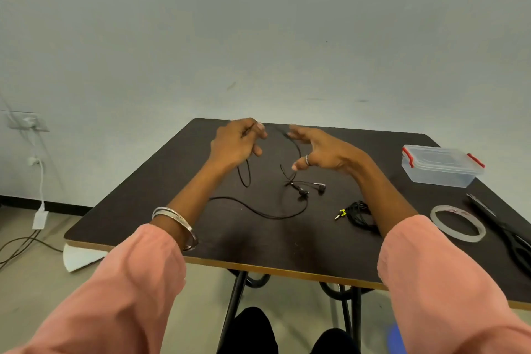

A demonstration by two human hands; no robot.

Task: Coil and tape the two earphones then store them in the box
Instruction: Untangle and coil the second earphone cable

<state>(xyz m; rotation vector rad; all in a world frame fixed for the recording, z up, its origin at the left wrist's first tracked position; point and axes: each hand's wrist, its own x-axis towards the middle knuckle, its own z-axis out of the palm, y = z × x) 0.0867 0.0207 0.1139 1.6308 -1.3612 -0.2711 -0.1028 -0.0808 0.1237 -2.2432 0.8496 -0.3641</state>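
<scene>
Cable of the loose earphone (pixel 287 181) sits pinched in your left hand (pixel 237 142); your right hand (pixel 319 149) hovers spread, empty, left of the box (pixel 441 167).

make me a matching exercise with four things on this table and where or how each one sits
Things:
1. box
2. tape roll
3. scissors
4. bundled earphone

Places or states:
A. lying along the right edge of the table
B. dark tangle with a yellow plug, by the right forearm
C. lid on, red clips, far right corner
D. flat on the table between the right sleeve and the scissors

Pairs: 1-C, 2-D, 3-A, 4-B
</scene>
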